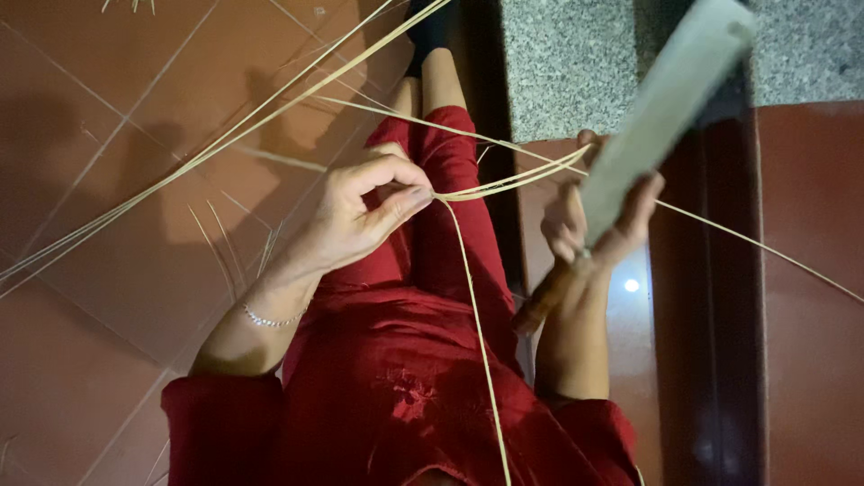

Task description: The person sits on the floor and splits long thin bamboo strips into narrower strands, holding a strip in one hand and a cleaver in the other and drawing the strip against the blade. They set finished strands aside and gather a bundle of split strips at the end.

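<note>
Thin bamboo strips [504, 184] span between both hands above the lap. Left hand [364, 216] pinches them, thumb and forefinger closed. Right hand [598, 220] is clenched around a broad knife [666, 108], blade upward. Tiled floor [108, 180] lies open leftward; a granite step edge [576, 63] crowds the right.

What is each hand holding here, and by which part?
Left hand pinches thin pale bamboo strips where they meet. Right hand grips a broad grey blade at its lower handle end.

No packages, labels or signs in view. No screens either — nothing printed anywhere in the head view.
</note>
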